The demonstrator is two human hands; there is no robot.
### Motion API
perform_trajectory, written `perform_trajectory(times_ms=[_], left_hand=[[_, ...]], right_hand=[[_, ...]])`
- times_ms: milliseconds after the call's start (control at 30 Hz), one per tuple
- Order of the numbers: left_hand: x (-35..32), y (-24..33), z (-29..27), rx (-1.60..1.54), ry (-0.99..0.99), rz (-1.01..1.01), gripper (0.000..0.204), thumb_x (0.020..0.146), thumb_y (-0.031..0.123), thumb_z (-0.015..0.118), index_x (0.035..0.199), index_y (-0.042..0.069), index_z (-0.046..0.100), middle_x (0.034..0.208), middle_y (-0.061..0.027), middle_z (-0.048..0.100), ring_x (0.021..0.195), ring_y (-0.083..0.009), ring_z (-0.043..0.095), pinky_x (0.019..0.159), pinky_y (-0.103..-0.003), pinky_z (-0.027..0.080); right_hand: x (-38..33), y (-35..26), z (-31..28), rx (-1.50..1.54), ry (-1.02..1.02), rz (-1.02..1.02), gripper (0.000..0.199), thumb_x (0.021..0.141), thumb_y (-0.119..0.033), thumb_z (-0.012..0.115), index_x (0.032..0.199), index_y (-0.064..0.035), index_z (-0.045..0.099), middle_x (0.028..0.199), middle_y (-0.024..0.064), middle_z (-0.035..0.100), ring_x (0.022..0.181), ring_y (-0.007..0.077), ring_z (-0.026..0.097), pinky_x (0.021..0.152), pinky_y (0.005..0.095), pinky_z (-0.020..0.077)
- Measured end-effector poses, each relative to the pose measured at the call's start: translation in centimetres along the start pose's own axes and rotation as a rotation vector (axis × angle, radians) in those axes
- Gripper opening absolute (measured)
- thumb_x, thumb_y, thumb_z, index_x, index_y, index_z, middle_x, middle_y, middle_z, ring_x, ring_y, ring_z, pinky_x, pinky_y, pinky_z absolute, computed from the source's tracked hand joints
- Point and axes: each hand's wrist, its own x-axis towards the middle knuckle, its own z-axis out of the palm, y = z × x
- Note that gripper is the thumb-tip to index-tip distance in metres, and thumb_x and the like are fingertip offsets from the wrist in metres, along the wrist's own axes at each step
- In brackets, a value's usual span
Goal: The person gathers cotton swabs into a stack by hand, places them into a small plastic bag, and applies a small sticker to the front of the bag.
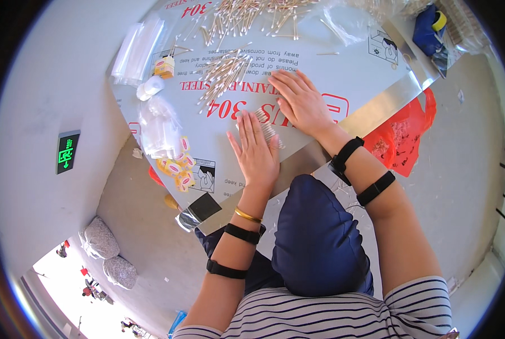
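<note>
- We see the left hand (pixel 256 152) lying flat on the bench (pixel 342 68) near its front edge, palm down, fingers together and extended; they clamp on nothing.
- We see the right hand (pixel 300 101) flat on the bench just beyond and to the right of the left hand, fingers slightly spread and extended, likewise clamped on nothing.
- A small bundle of cotton swabs (pixel 268 127) lies on the bench between the two hands, touching the thumb side of the left hand and the heel of the right hand. It sits close to the front edge of the bench.
- A loose heap of cotton swabs (pixel 224 73) lies further in, toward the middle of the bench, near the right hand's fingertips but apart from them.
- A larger scatter of swabs (pixel 246 14) covers the far edge of the bench.
- A stack of clear plastic bags (pixel 159 127) rests at the left edge of the bench, with small yellow packets (pixel 179 166) just beside it toward the front left corner.
- A second pile of clear sleeves (pixel 136 48) lies at the far left corner.
- A red plastic bag (pixel 402 138) hangs below the right front edge of the bench.
- Both forearms carry black straps; the left wrist also carries a gold bangle (pixel 248 215).
</note>
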Motion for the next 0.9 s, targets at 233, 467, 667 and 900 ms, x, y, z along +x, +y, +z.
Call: perform_trajectory(times_ms=[233,467,667,900], left_hand=[[0.5,-0.1,-1.6,-0.044,0.035,-0.008,0.067,0.108,0.038,0.045,0.161,-0.001,0.033,0.168,-0.0161,0.034,0.158,-0.0311,0.028,0.129,-0.059,0.000],[3.0,-2.4,-3.0,-0.085,0.114,-0.019,0.067,0.106,0.036,0.053,0.158,-0.003,0.036,0.166,-0.0200,0.035,0.155,-0.0390,0.031,0.128,-0.060,0.012],[7.8,-8.7,-3.0,-0.117,0.205,-0.078,0.064,0.106,0.034,0.055,0.157,0.001,0.037,0.166,-0.0216,0.032,0.154,-0.0437,0.029,0.127,-0.056,0.022],[8.9,-9.7,-4.0,-0.116,0.154,-0.175,0.051,0.095,0.017,0.068,0.143,0.007,0.053,0.144,-0.0140,0.053,0.133,-0.0366,0.050,0.114,-0.049,0.040]], right_hand=[[0.1,0.1,0.0,0.015,0.010,0.000,0.049,0.100,-0.016,0.057,0.148,-0.0078,0.055,0.152,0.0097,0.056,0.145,0.0275,0.047,0.127,0.0502,0.0293],[0.1,-0.2,-0.1,-0.019,0.009,0.012,0.045,0.101,-0.019,0.055,0.144,-0.0064,0.057,0.150,0.0089,0.057,0.145,0.0254,0.048,0.127,0.0481,0.0297],[0.6,-0.6,-0.3,-0.022,0.004,-0.008,0.043,0.101,-0.017,0.054,0.143,-0.0060,0.058,0.147,0.0093,0.058,0.144,0.0258,0.048,0.126,0.0478,0.0307],[0.3,-0.1,-0.1,-0.059,0.010,-0.009,0.043,0.100,-0.016,0.055,0.141,-0.0057,0.059,0.147,0.0092,0.058,0.143,0.0256,0.048,0.126,0.0479,0.0318]])
